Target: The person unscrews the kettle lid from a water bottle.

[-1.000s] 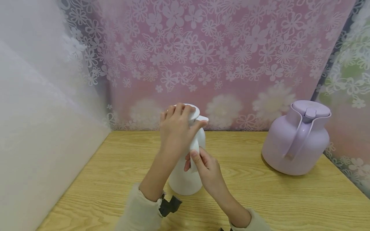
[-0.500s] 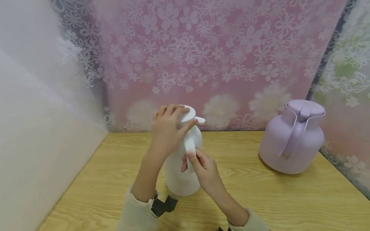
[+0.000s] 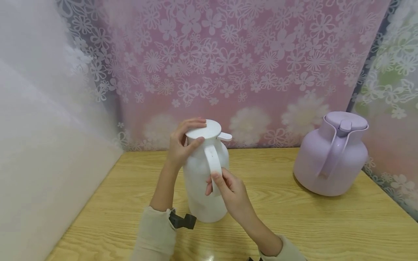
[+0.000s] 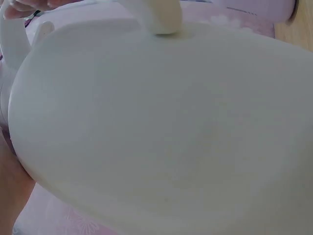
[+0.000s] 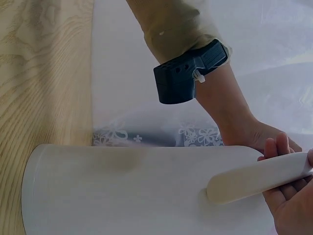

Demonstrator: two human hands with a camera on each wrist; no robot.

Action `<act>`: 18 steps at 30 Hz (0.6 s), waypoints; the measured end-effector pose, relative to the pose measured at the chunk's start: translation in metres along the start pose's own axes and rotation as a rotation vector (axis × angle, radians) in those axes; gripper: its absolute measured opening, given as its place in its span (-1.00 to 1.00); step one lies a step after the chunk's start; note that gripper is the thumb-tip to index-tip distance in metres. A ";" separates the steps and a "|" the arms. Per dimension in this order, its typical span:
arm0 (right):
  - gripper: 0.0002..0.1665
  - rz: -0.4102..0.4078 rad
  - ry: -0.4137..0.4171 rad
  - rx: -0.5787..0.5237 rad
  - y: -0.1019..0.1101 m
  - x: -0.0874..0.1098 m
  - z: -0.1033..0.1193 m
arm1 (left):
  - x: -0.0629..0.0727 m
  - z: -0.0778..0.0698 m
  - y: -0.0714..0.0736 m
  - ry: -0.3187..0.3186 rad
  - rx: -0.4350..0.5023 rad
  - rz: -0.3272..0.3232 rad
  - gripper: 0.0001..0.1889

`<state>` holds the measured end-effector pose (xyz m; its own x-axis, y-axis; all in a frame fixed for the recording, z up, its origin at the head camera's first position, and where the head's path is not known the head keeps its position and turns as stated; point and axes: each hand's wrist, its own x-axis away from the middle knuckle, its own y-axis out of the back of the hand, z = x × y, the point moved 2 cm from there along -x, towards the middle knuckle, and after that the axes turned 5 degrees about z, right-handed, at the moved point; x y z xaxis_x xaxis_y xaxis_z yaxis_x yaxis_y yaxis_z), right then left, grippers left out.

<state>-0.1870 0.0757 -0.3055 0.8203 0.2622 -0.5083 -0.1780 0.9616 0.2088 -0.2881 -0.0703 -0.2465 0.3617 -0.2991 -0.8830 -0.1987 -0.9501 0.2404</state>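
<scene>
A white thermos jug (image 3: pixel 200 192) stands upright on the wooden table, its round flat lid (image 3: pixel 210 128) on top. A small white tab (image 3: pixel 224 136) sticks out to the right below the lid. My left hand (image 3: pixel 179 145) grips the lid's left side, fingers over the far edge and thumb along the near edge. Lower down, my right hand (image 3: pixel 236 194) holds the jug's handle (image 3: pixel 213 157), thumb on the near side and fingers passed through behind. In the right wrist view the handle (image 5: pixel 257 180) slants away from the body. The body (image 4: pixel 156 117) fills most of the left wrist view.
A lilac thermos jug (image 3: pixel 331 163) with its lid on stands on the table (image 3: pixel 274 224) to the right. A pink floral curtain (image 3: pixel 228 72) hangs behind, and a pale wall (image 3: pixel 49 145) runs along the left. A black wrist camera (image 3: pixel 183 220) sits on my left wrist.
My left hand has slid left and down from over the top of the lid to its left side, leaving more of the lid showing. My right hand stays on the handle.
</scene>
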 end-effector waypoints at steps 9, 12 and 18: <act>-0.74 -0.007 0.027 0.005 0.000 -0.001 0.002 | 0.000 -0.003 -0.002 -0.005 0.008 -0.018 -0.46; -0.73 -0.008 0.023 0.008 0.000 -0.001 0.001 | 0.001 -0.003 -0.001 0.003 0.002 -0.024 -0.44; -0.74 -0.015 0.013 0.016 -0.001 0.001 0.000 | 0.005 -0.004 -0.002 0.030 -0.045 -0.029 -0.45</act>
<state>-0.1857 0.0749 -0.3065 0.8155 0.2490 -0.5224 -0.1568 0.9640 0.2147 -0.2821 -0.0697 -0.2494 0.3936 -0.2737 -0.8776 -0.1467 -0.9611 0.2339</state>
